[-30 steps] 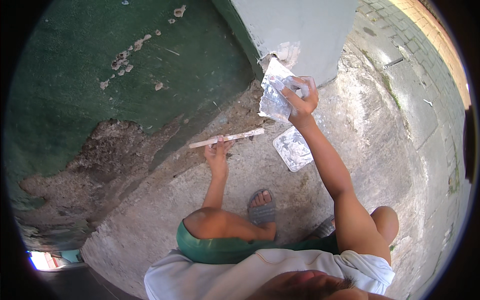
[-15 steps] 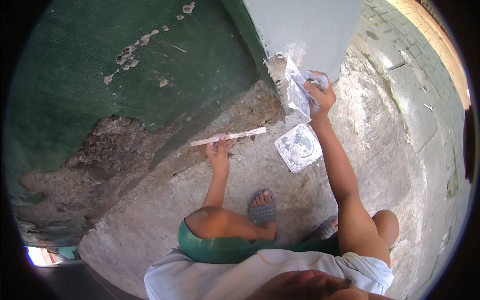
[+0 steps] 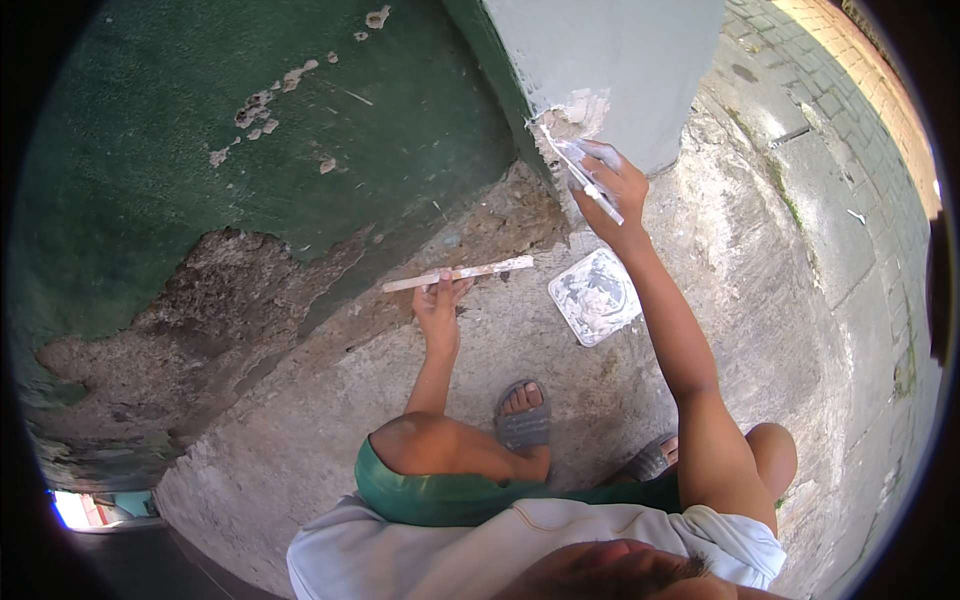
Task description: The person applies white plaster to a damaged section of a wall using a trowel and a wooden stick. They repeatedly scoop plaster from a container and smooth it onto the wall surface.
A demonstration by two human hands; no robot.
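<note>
My left hand [image 3: 437, 310] grips a long flat stick [image 3: 500, 267] smeared with pale putty, held level near the foot of the green wall [image 3: 200, 120]. My right hand [image 3: 615, 190] is closed on a white-smeared flat spreader [image 3: 555, 145], seen nearly edge-on, at the damaged lower corner of the pale grey pillar [image 3: 610, 50]. Its upper end is against or very close to a rough putty patch [image 3: 585, 110]. Below my right hand, a square white lid or tray [image 3: 590, 295] coated with lumpy white paste lies on the concrete.
The green wall has flaked spots and a large bare patch [image 3: 200, 300] low down. Rough concrete ground [image 3: 300, 430] runs under my sandalled feet [image 3: 523, 420]. At the right are grey pavers [image 3: 820, 80] and a yellow strip of paving.
The spreader has turned from face-on to nearly edge-on. My right hand swung right, then came back left toward the pillar's corner. My left hand and stick have barely shifted.
</note>
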